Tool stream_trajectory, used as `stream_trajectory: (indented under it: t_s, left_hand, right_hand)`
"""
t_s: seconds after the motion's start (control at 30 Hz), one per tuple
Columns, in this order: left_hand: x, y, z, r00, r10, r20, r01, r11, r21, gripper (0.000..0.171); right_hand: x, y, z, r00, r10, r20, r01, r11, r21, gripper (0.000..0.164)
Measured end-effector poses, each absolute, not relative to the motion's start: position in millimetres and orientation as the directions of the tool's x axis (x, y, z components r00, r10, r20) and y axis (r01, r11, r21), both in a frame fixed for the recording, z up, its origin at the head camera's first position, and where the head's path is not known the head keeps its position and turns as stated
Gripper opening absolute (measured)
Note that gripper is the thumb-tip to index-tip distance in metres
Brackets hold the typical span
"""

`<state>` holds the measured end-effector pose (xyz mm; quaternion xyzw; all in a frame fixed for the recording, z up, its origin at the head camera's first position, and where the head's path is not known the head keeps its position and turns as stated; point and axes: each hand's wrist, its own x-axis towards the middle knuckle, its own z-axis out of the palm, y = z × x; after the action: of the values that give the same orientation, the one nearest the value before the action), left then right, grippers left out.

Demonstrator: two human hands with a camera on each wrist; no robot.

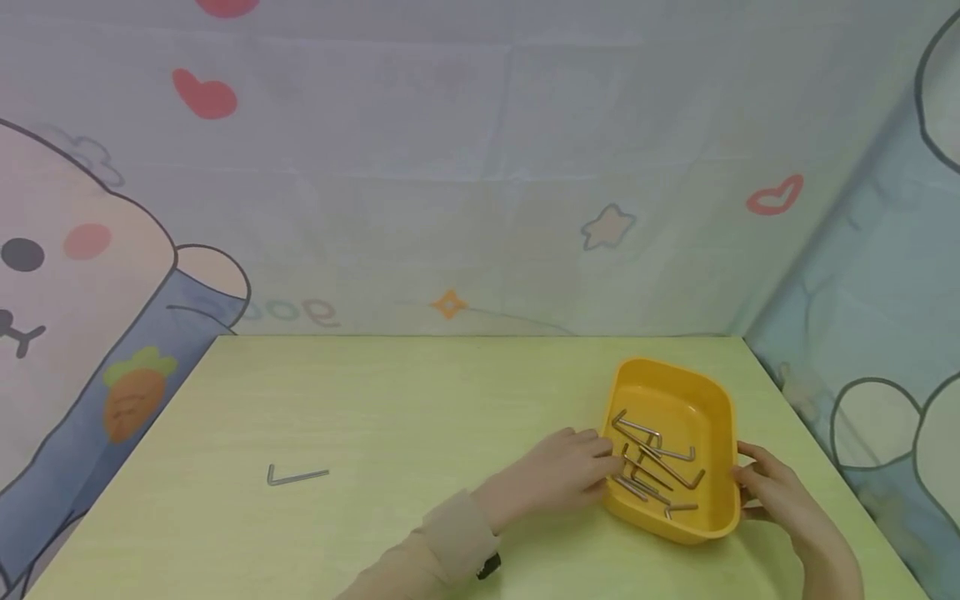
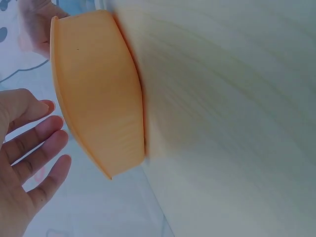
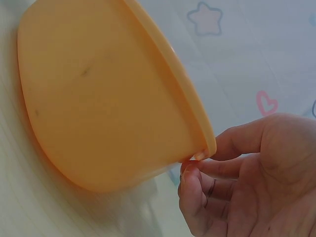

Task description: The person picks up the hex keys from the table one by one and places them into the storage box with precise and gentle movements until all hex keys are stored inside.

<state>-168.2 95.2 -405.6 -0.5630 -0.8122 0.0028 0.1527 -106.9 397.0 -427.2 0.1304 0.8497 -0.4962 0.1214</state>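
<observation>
A yellow plastic bin stands at the right side of the table, holding several metal hex keys. My left hand reaches over the bin's left rim in the head view, its fingertips above the hex keys. The left wrist view shows that hand with fingers loosely bent and spread beside the bin's wall; no hex key shows in it. At the opposite side, my right hand pinches the bin's rim between thumb and fingers, seen closely in the right wrist view, where the hand is under the rim's corner.
One hex key lies alone on the left part of the pale table. A printed cloth hangs behind the table's back edge, and another cloth hangs along the right side.
</observation>
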Motion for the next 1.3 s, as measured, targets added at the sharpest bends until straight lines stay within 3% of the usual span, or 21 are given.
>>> stream_trajectory:
  t_s: [0.27,0.77,1.1,1.3]
  left_hand:
    - [-168,59,-411,-0.372,0.889,0.267,0.891,0.423,-0.166,0.016]
    - [-161,-25,-424,-0.491,0.831,0.262,0.852,0.521,-0.056,0.015]
    - [-159,-61,-433,-0.475,0.789,0.390,0.839,0.540,-0.070,0.017]
    - [-161,-80,-432,-0.555,0.747,0.365,0.804,0.595,0.005,0.017]
  right_hand:
    - [-107,396,-427,-0.940,0.101,-0.327,0.334,0.483,-0.810,0.059]
    - [-108,394,-427,-0.938,0.103,-0.332,0.339,0.482,-0.808,0.059]
    - [-106,396,-425,-0.936,0.113,-0.334,0.345,0.494,-0.798,0.059]
    - [-106,395,-425,-0.937,0.115,-0.329,0.341,0.490,-0.802,0.057]
